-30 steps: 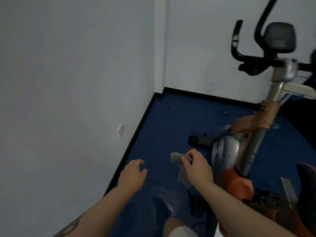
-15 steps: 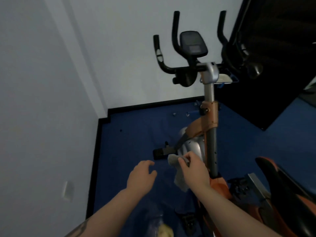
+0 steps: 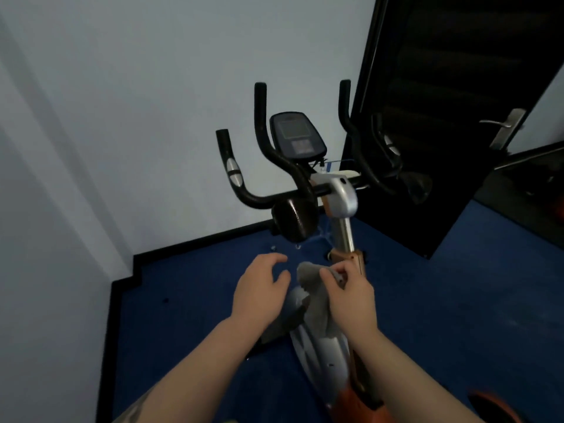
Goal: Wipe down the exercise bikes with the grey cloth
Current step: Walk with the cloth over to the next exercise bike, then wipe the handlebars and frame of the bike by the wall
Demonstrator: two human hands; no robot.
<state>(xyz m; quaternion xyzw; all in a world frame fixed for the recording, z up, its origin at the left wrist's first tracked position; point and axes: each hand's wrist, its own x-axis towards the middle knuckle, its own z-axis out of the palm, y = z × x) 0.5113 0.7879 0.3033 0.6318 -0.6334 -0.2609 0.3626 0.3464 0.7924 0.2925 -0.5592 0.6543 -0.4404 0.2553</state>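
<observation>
Head view: compared with half a second ago, the exercise bike [image 3: 341, 203] sits more centred and closer, with its console [image 3: 296, 136] and handlebars [image 3: 274, 154] now facing the camera squarely, and both hands have risen toward the stem. The black door [image 3: 442, 117] on the right shows more of itself, including a metal lever handle [image 3: 503, 125].

The right hand [image 3: 351, 294] pinches the grey cloth [image 3: 314, 288] between thumb and curled fingers, as it did before; the cloth hangs down from that grip in front of the bike's silver flywheel cover [image 3: 320, 346], just beside the orange clamp on the stem. The left hand [image 3: 259, 288] is released and holds nothing, fingers loosely bent, just left of the cloth and not touching it, in much the same relation as earlier.

The bike stands on blue carpet [image 3: 183, 315] in the corner of pale walls [image 3: 122, 117] edged with black skirting. No containers are visible.
</observation>
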